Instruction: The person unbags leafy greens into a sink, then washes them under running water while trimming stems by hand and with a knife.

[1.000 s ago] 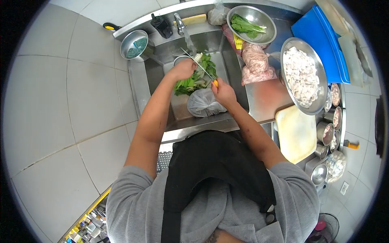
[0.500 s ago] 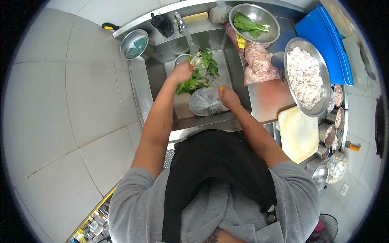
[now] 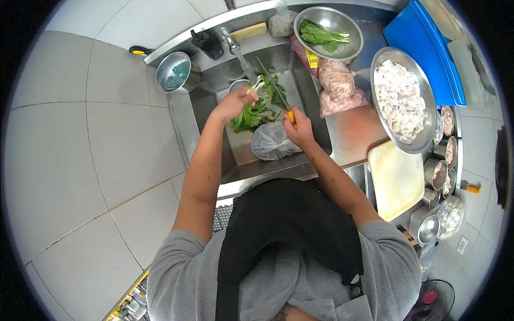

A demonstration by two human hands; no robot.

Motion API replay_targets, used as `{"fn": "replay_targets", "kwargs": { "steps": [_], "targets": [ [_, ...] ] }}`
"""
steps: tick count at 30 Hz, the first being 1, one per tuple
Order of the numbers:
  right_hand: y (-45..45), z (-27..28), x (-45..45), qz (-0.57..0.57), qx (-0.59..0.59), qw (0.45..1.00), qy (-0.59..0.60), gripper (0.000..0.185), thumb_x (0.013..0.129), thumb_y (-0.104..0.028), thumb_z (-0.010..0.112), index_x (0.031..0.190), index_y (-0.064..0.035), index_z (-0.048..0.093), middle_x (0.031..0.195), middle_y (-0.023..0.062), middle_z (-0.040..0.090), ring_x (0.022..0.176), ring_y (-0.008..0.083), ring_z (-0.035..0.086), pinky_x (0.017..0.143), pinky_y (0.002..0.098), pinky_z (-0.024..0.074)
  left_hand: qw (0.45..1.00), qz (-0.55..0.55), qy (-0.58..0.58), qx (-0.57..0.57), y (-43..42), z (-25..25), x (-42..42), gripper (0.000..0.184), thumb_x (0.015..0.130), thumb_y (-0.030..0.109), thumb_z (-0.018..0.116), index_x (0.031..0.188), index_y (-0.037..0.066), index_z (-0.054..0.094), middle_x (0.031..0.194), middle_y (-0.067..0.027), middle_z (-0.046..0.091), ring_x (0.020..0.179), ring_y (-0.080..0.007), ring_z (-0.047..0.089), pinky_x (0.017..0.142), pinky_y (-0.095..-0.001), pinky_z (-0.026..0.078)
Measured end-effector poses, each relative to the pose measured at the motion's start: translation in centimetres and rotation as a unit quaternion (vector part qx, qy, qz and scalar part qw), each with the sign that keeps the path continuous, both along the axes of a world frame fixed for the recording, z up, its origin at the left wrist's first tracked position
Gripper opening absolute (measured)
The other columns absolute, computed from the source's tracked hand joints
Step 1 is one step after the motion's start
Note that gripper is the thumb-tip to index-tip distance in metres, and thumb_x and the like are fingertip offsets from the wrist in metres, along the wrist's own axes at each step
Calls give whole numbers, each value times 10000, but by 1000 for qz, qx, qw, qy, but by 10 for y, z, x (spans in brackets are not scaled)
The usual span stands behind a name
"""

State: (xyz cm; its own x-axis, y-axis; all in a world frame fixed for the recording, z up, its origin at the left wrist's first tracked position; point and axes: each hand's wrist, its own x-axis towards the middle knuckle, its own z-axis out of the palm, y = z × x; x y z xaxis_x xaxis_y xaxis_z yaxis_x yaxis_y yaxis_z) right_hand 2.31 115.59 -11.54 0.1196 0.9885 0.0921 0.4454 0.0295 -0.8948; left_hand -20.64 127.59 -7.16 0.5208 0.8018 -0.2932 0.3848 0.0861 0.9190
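Observation:
My left hand (image 3: 235, 104) is closed around the pale stem ends of some leafy greens (image 3: 257, 85) over the sink (image 3: 231, 155). In my right hand (image 3: 300, 130) is a knife (image 3: 273, 84), gripped by its yellow handle, its blade slanting up and away to the left. More loose greens (image 3: 248, 119) lie in the basin below both hands. Close to my right hand, a knotted clear plastic bag (image 3: 273, 142) rests in the sink; its contents are hard to make out. Water runs from the faucet (image 3: 230, 41) just beyond the greens.
A metal bowl (image 3: 350, 24) with greens stands behind the sink to the right, near bagged meat (image 3: 337, 85). A large bowl of white pieces (image 3: 399, 101), a cutting board (image 3: 396, 179) and a blue bin (image 3: 423, 53) line the right side. A metal pot (image 3: 167, 64) sits left.
The knife blade has risen out of the greens and now points up toward the back of the sink. My left hand has shifted slightly left and down, with stems still in it.

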Motion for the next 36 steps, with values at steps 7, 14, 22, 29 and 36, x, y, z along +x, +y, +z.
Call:
{"fn": "replay_targets", "kwargs": {
  "steps": [7, 14, 22, 29, 36],
  "targets": [
    [36, 25, -5, 55, 91, 994, -2, 251, 838, -153, 610, 1066, -48, 592, 948, 208, 663, 853, 422, 648, 733, 451, 524, 909, 12, -252, -330, -12, 26, 15, 236, 1020, 222, 547, 976, 0, 615, 768, -20, 524, 655, -120, 454, 618, -297, 409],
    [48, 22, -5, 88, 179, 980, -11, 272, 815, -139, 607, 1063, -28, 611, 929, 186, 666, 842, 402, 653, 735, 450, 529, 882, -9, -301, -362, -18, 35, 16, 222, 1004, 204, 558, 964, -10, 605, 742, -6, 490, 639, -113, 442, 598, -283, 387],
    [50, -12, 11, 107, 148, 983, -7, 237, 835, -151, 602, 1040, -33, 628, 898, 201, 659, 823, 393, 658, 713, 433, 525, 830, -69, -381, -400, -32, 38, 28, 243, 1024, 242, 526, 887, 43, 549, 706, 31, 432, 599, -87, 407, 570, -261, 352],
    [31, -26, 15, 17, -69, 997, 11, 212, 879, -214, 612, 954, -17, 618, 807, 230, 647, 757, 402, 657, 681, 422, 517, 850, -72, -361, -378, -39, 36, 21, 255, 1029, 252, 521, 898, 35, 548, 712, 26, 436, 597, -94, 405, 578, -259, 366],
    [17, -69, 11, 20, -238, 968, -77, 313, 864, -292, 604, 962, 2, 644, 850, 273, 660, 843, 452, 650, 742, 489, 510, 989, 0, -140, -36, 0, 53, 54, 268, 1050, 284, 471, 1017, 38, 570, 841, -45, 567, 756, -161, 568, 709, -318, 481]
  ]
}}
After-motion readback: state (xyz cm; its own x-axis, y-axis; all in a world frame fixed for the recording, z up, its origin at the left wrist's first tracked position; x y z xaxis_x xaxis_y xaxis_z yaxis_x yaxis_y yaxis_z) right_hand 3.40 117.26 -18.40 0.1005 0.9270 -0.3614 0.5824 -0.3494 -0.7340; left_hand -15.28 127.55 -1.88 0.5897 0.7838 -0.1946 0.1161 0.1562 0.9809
